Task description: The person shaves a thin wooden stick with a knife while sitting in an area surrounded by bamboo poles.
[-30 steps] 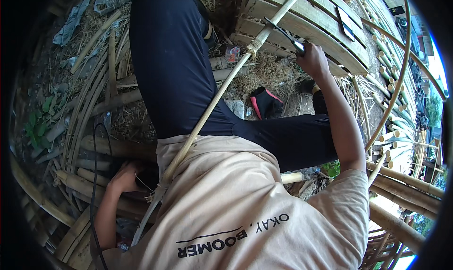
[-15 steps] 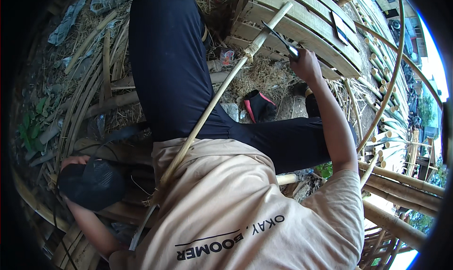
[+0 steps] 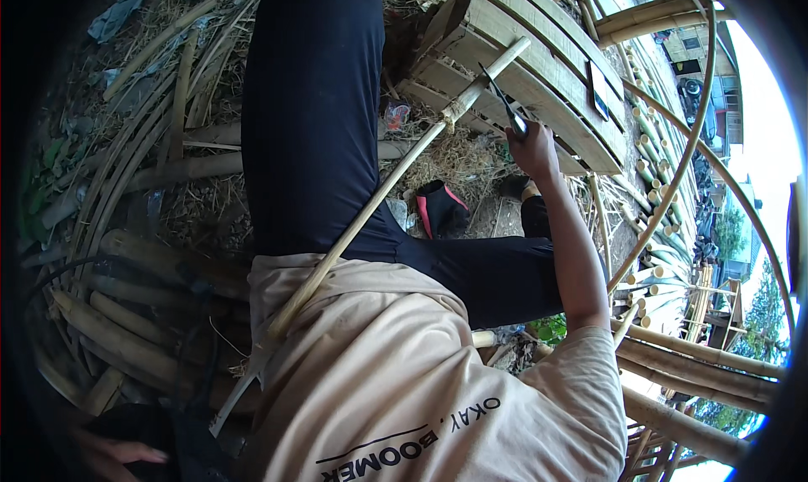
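My right hand [image 3: 532,149] is closed round the handle of a knife [image 3: 507,110]. Its dark, narrow blade crosses or lies against a pale bamboo stick [image 3: 374,183] near the stick's far end; whether they touch is hard to tell. Slanting across my lap, the stick has a frayed, knotty lump partway along, and its far end rests against a wooden crate [image 3: 526,65]. At the dim lower left, my left hand [image 3: 122,452] has its visible fingers stretched out, beside or over a black cap-like thing [image 3: 156,423]. Part of that hand is in shadow.
A phone [image 3: 598,90] lies on the crate's slats. Straw and a black-and-red shoe-like item [image 3: 441,210] are on the ground beyond my legs. Bamboo poles [image 3: 126,335] lie at my left; more poles [image 3: 707,347] are at right, where a bent bamboo strip [image 3: 673,196] arches.
My left hand and the black thing have moved down toward the lower left corner. My right hand still holds the knife at the stick. The whole view has shifted slightly.
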Available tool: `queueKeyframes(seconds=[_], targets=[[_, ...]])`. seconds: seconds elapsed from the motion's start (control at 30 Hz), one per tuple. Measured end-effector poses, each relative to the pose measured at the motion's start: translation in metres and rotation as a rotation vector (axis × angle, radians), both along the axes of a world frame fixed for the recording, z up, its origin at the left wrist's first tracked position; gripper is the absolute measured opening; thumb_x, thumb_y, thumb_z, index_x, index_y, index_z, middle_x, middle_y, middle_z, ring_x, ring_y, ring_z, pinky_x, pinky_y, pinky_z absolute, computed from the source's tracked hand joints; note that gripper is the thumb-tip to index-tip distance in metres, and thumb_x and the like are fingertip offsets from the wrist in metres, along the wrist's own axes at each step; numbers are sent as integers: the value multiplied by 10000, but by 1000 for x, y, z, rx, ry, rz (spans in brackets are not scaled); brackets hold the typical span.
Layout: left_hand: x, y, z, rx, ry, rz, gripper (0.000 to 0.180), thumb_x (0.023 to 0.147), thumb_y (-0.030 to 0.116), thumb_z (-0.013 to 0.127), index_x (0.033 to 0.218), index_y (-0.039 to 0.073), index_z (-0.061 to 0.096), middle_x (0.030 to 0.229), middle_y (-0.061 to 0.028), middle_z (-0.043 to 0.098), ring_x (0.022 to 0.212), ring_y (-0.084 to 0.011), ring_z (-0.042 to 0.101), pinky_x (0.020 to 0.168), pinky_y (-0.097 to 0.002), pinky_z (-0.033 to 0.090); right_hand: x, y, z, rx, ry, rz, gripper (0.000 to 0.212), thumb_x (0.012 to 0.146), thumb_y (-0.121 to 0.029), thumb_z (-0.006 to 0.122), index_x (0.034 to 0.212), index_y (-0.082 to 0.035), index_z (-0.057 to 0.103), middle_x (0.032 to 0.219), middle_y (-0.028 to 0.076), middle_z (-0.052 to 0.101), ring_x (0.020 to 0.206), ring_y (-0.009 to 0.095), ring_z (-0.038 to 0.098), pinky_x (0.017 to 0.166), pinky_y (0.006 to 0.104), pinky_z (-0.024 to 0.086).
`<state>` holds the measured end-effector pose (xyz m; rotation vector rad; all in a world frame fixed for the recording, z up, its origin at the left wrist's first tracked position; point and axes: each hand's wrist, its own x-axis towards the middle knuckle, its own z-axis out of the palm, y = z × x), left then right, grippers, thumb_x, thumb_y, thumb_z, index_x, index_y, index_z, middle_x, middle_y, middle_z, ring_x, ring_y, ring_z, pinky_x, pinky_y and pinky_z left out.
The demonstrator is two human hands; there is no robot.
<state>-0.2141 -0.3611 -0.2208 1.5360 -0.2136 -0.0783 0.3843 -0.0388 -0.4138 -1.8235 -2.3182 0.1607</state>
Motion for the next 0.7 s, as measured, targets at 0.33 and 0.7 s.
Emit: queueKeyframes(seconds=[0.33, 0.7], targets=[[28, 24, -3, 134, 65, 63, 711, 787, 609, 746, 1060, -41, 661, 1000, -125, 661, 911, -246, 673, 878, -429, 453, 2, 3, -1, -12, -18, -4, 236, 843, -225, 689, 922, -3, 706, 829, 277, 675, 832, 465, 671, 750, 516, 528], [-15, 52, -11, 82, 415, 572, 871, 677, 705, 803, 1032, -75, 655, 948, -133, 642, 813, -218, 670, 714, -334, 513, 8, 3, -4, 34, -45, 26, 219, 861, -218, 683, 945, -19, 712, 820, 253, 689, 809, 456, 677, 744, 512, 531]])
